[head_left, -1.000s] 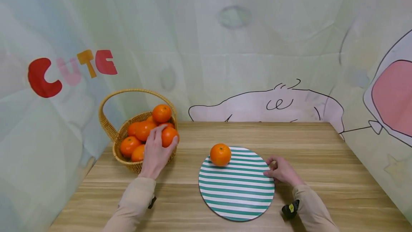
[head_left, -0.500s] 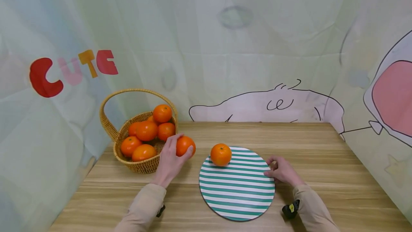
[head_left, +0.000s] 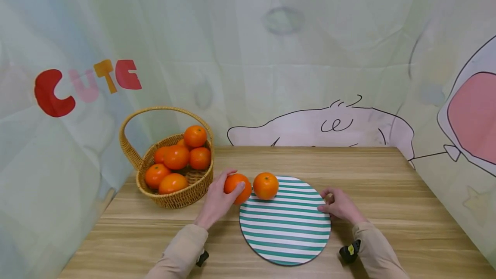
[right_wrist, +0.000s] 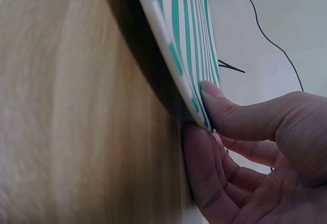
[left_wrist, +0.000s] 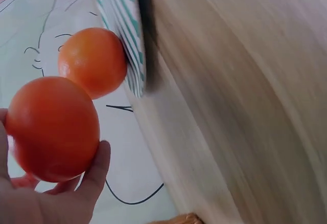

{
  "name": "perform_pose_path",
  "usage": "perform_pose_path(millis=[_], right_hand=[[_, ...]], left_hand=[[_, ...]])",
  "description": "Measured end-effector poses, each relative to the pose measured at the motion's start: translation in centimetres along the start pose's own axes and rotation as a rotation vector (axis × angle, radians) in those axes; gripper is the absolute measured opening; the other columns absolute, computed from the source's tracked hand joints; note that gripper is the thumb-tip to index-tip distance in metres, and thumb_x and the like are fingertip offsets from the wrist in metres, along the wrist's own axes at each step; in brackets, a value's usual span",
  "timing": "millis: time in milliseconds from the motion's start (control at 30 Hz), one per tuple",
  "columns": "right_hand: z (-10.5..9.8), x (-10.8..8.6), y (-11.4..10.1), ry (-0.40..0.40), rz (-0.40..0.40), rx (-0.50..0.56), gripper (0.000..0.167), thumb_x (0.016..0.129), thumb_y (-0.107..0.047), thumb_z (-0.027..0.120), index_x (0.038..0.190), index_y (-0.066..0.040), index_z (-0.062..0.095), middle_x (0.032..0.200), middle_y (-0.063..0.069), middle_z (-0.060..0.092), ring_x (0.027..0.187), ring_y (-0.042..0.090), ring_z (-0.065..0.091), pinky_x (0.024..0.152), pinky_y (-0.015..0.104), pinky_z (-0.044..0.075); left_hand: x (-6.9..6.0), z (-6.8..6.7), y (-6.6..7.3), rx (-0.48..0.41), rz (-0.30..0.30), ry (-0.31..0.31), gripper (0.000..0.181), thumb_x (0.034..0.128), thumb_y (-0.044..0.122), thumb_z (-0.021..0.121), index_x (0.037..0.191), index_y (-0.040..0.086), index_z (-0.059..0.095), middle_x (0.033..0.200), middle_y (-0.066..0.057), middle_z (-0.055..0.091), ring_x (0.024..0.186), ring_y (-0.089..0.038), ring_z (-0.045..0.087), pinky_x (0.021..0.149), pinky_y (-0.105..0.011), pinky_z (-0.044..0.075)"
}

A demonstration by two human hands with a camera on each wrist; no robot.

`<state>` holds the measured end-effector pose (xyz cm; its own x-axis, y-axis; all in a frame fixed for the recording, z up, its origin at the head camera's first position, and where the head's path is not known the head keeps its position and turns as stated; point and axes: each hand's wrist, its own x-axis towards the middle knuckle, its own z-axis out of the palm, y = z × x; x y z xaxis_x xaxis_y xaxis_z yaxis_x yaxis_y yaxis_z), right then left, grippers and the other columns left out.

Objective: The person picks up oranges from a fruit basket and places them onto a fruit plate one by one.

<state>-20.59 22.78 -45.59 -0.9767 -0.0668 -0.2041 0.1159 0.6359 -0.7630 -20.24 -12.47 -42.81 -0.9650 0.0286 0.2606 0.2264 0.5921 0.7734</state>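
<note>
Left hand grips orange by left edge of striped board, contact with board unclear. Second orange on board. Right hand pinches board's right rim; only right wrist view shows finger beneath.

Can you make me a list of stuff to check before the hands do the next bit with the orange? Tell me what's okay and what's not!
1. Left grip holding an orange: ok.
2. Right grip pinching the edge of the striped board: ok.
3. Held orange fully over the board: not ok, it is only at the left edge in the head view.
4. Bare room on the board: ok, only the other orange sits there.
5. Board flat underneath: cannot tell, a dark shadow shows under its edge.
6. Basket standing upright: ok.
</note>
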Motion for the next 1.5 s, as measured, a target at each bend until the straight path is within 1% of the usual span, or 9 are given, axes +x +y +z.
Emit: perform_pose_path(millis=[167, 267, 433, 633, 900, 1033, 1200, 1400, 1500], right_hand=[[0.0, 0.1, 0.0, 0.000, 0.007, 0.001, 0.031, 0.086, -0.002, 0.075, 0.113, 0.003, 0.060, 0.081, 0.011, 0.057, 0.068, 0.020, 0.057, 0.059, 0.031, 0.056], [-0.1, 0.2, 0.0, 0.002, 0.012, -0.001, 0.031, 0.086, -0.003, 0.076, 0.113, 0.003, 0.060, 0.082, 0.011, 0.057, 0.069, 0.020, 0.057, 0.059, 0.031, 0.056], [-0.1, 0.1, 0.1, 0.001, 0.006, -0.004, 0.032, 0.086, -0.003, 0.076, 0.113, 0.003, 0.060, 0.082, 0.011, 0.057, 0.069, 0.020, 0.057, 0.060, 0.031, 0.056], [-0.1, 0.0, 0.0, 0.003, 0.001, -0.008, 0.031, 0.086, -0.003, 0.076, 0.113, 0.003, 0.060, 0.081, 0.010, 0.057, 0.068, 0.019, 0.057, 0.059, 0.031, 0.056], [-0.1, 0.0, 0.1, -0.002, -0.016, -0.021, 0.031, 0.085, -0.003, 0.076, 0.111, 0.003, 0.060, 0.077, 0.009, 0.058, 0.065, 0.018, 0.057, 0.057, 0.030, 0.055], [-0.1, 0.0, 0.1, 0.000, -0.018, -0.020, 0.031, 0.085, -0.003, 0.076, 0.111, 0.003, 0.060, 0.077, 0.009, 0.058, 0.064, 0.018, 0.057, 0.057, 0.030, 0.055], [0.0, 0.0, 0.0, 0.002, -0.011, -0.021, 0.031, 0.085, -0.003, 0.076, 0.111, 0.003, 0.061, 0.077, 0.009, 0.057, 0.064, 0.018, 0.057, 0.057, 0.030, 0.055], [0.0, 0.1, 0.1, -0.001, 0.005, -0.015, 0.031, 0.086, -0.003, 0.075, 0.113, 0.003, 0.061, 0.079, 0.010, 0.057, 0.066, 0.019, 0.058, 0.058, 0.031, 0.055], [-0.1, 0.1, 0.1, 0.000, 0.011, -0.019, 0.032, 0.086, -0.003, 0.076, 0.113, 0.002, 0.061, 0.080, 0.010, 0.057, 0.067, 0.019, 0.058, 0.059, 0.031, 0.056]], left_hand=[[0.0, 0.0, -0.1, -0.080, -0.056, -0.045, 0.044, 0.0973, 0.037, 0.065, 0.138, 0.022, 0.057, 0.134, -0.011, 0.065, 0.115, -0.028, 0.063, 0.100, -0.049, 0.052], [-0.2, 0.2, -0.2, -0.099, -0.064, -0.072, 0.044, 0.0993, 0.038, 0.062, 0.140, 0.023, 0.055, 0.137, -0.013, 0.064, 0.118, -0.030, 0.062, 0.103, -0.052, 0.050], [-0.6, 0.5, -0.4, -0.114, -0.064, -0.109, 0.046, 0.1004, 0.039, 0.059, 0.143, 0.021, 0.051, 0.141, -0.013, 0.060, 0.124, -0.031, 0.059, 0.108, -0.054, 0.046], [-1.1, 0.9, -0.6, -0.126, -0.039, -0.130, 0.048, 0.0993, 0.039, 0.061, 0.142, 0.019, 0.052, 0.144, -0.011, 0.056, 0.128, -0.031, 0.055, 0.111, -0.053, 0.044], [-1.6, 1.3, -0.8, -0.134, -0.015, -0.169, 0.050, 0.0982, 0.038, 0.063, 0.142, 0.016, 0.054, 0.146, -0.011, 0.053, 0.126, -0.028, 0.055, 0.108, -0.051, 0.045], [-1.7, 1.5, -0.8, -0.110, -0.030, -0.199, 0.054, 0.0928, 0.039, 0.070, 0.140, 0.017, 0.057, 0.140, -0.011, 0.054, 0.121, -0.027, 0.053, 0.100, -0.046, 0.048], [-2.0, 1.8, -1.2, -0.053, -0.059, -0.242, 0.050, 0.0853, 0.041, 0.077, 0.131, 0.024, 0.065, 0.130, -0.008, 0.055, 0.118, -0.028, 0.049, 0.094, -0.046, 0.049], [-2.0, 1.8, -1.2, -0.032, -0.062, -0.276, 0.046, 0.0842, 0.042, 0.078, 0.125, 0.026, 0.065, 0.129, -0.008, 0.054, 0.114, -0.028, 0.048, 0.092, -0.044, 0.046], [-2.0, 1.7, -1.1, -0.016, -0.058, -0.306, 0.044, 0.0853, 0.043, 0.076, 0.125, 0.028, 0.064, 0.129, -0.009, 0.051, 0.114, -0.028, 0.048, 0.093, -0.047, 0.045]])
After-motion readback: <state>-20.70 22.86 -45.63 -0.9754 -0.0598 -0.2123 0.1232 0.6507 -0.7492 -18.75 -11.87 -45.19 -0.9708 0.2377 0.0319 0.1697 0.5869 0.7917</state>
